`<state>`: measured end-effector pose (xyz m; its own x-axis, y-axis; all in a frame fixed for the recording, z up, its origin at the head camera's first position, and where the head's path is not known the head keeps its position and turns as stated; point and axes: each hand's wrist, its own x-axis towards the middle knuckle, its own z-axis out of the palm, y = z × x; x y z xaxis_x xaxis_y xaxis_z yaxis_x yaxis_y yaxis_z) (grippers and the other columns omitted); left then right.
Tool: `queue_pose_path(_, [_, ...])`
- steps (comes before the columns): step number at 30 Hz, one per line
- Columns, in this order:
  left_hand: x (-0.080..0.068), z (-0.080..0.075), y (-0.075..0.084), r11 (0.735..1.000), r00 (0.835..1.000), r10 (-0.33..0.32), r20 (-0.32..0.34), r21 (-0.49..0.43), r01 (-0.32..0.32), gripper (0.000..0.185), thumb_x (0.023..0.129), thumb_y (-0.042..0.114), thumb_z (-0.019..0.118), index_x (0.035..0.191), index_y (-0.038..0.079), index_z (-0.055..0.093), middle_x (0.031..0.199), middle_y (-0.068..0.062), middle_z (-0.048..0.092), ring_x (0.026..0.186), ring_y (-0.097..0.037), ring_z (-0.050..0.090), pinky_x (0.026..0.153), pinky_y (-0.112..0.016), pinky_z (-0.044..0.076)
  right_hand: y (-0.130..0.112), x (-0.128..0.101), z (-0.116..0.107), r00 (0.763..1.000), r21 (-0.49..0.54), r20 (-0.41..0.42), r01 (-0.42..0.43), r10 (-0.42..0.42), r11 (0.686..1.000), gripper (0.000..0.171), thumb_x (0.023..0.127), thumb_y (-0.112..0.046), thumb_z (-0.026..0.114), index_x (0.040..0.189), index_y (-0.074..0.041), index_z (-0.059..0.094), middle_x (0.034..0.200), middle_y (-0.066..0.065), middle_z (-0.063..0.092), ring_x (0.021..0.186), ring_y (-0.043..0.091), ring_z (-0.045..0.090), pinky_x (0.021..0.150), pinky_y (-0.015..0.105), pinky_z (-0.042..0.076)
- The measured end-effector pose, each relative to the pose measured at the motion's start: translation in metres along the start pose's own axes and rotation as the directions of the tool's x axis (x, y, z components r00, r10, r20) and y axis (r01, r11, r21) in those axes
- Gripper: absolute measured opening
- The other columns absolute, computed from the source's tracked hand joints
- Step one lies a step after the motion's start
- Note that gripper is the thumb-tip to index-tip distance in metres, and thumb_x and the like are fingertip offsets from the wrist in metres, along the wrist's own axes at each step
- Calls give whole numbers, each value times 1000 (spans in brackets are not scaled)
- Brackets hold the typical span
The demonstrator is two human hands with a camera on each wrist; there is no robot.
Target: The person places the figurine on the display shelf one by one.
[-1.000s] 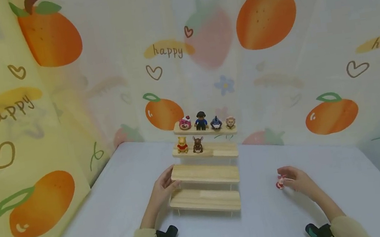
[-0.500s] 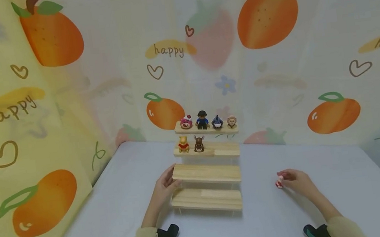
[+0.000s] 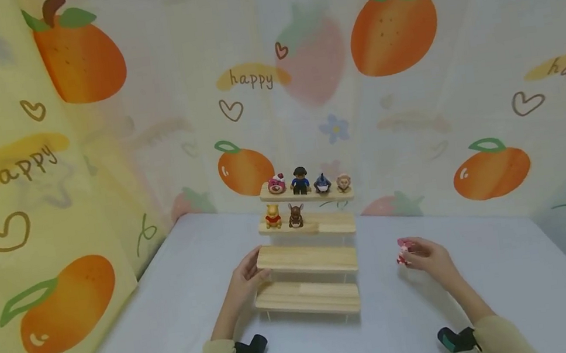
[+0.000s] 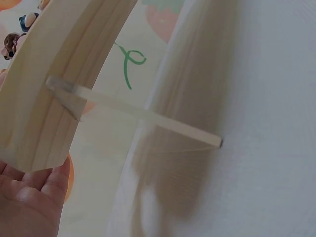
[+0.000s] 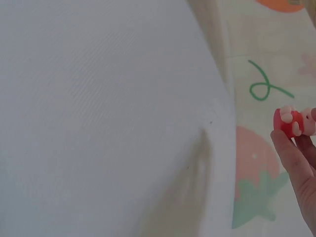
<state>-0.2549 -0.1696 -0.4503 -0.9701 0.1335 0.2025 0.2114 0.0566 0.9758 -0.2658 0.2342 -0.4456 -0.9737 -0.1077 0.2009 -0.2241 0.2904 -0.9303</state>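
Note:
A stepped wooden display shelf (image 3: 306, 257) with several tiers stands on the white table. My left hand (image 3: 243, 280) grips the left end of its third tier from the top; in the left wrist view, fingers lie against the board's end. Out to the right of the shelf, my right hand (image 3: 432, 256) pinches a small pink and red piglet figurine (image 5: 295, 122) above the table. The Pooh figurine (image 3: 273, 217) and a brown long-eared figurine (image 3: 295, 216) sit on the second tier. Its right part is bare, as are the two lower tiers.
Along the top tier stand a pink bear figurine (image 3: 276, 184), a toy figure in blue (image 3: 300, 181), a blue donkey figurine (image 3: 322, 183) and a pale round-faced figurine (image 3: 344, 182). A patterned cloth backdrop (image 3: 176, 166) rises behind the table (image 3: 172, 308).
My right hand has moved left and farther back with the piglet figurine, toward the shelf. My left hand keeps its grip on the tier's end.

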Motion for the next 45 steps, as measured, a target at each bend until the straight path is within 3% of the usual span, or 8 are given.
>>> queue_pose_path(4, [3, -1, 1, 1000, 1000, 14, -10, 10, -14, 59, 85, 4, 61, 134, -7, 31, 136, -24, 31, 121, -33, 35, 95, -28, 35, 0, 11, 7, 999, 86, -34, 40, -37, 995, 33, 83, -2, 62, 111, 10, 49, 90, 22, 60, 73, 15, 63, 64, 29, 53])
queue_pose_path(10, [3, -2, 1, 1000, 1000, 13, -2, 19, -13, 59, 85, 5, 61, 134, -7, 30, 136, -23, 32, 122, -32, 35, 96, -27, 35, 32, 36, 10, 984, 360, -13, 170, -177, 917, 29, 80, -6, 68, 101, -5, 49, 83, 10, 65, 71, 17, 64, 60, 30, 54])
queue_pose_path(19, [6, -3, -11, 1000, 1000, 17, 19, -19, -17, 60, 85, 4, 61, 135, -6, 30, 136, -24, 31, 121, -34, 36, 94, -28, 37, 97, 78, 20, 958, 318, -77, 286, -276, 904, 36, 81, 1, 65, 113, -4, 49, 89, 19, 63, 75, 28, 64, 58, 37, 54])
queue_pose_path(21, [7, -4, -18, 1000, 1000, 13, 20, -25, -12, 61, 84, 7, 62, 135, -4, 31, 136, -23, 32, 120, -33, 37, 93, -27, 38, 92, 80, 24, 945, 344, -63, 323, -322, 881, 36, 81, -1, 65, 114, -5, 50, 91, 18, 63, 77, 26, 64, 59, 36, 54])
queue_pose_path(24, [9, -4, -28, 999, 1000, 12, 12, -41, -11, 62, 83, 11, 64, 136, 0, 33, 137, -19, 34, 120, -30, 38, 93, -26, 38, 35, 63, 34, 930, 379, -35, 350, -365, 857, 34, 82, -2, 64, 113, 0, 50, 91, 18, 63, 78, 24, 64, 62, 35, 54])
queue_pose_path(28, [8, -4, -31, 998, 999, 33, 22, -45, -32, 64, 83, 15, 65, 136, 0, 32, 137, -18, 33, 121, -30, 37, 94, -27, 37, -44, 38, 48, 943, 333, -43, 325, -330, 885, 32, 82, 4, 61, 109, 12, 45, 90, 16, 63, 77, 16, 63, 63, 33, 53])
queue_pose_path(35, [7, -5, -30, 999, 999, 38, 29, -36, -37, 63, 84, 10, 63, 136, -4, 30, 137, -22, 31, 122, -32, 35, 94, -27, 37, -72, 41, 60, 953, 259, -53, 300, -297, 918, 31, 82, 17, 52, 111, 18, 40, 96, 37, 52, 77, 10, 61, 64, 28, 53])
queue_pose_path(45, [7, -5, -28, 999, 999, 30, 17, -43, -30, 62, 84, 9, 63, 136, -2, 31, 137, -20, 32, 121, -31, 36, 95, -28, 36, -95, 49, 77, 956, 140, -59, 293, -288, 946, 30, 82, 11, 58, 109, 12, 46, 94, 33, 58, 80, 17, 62, 67, 21, 51])
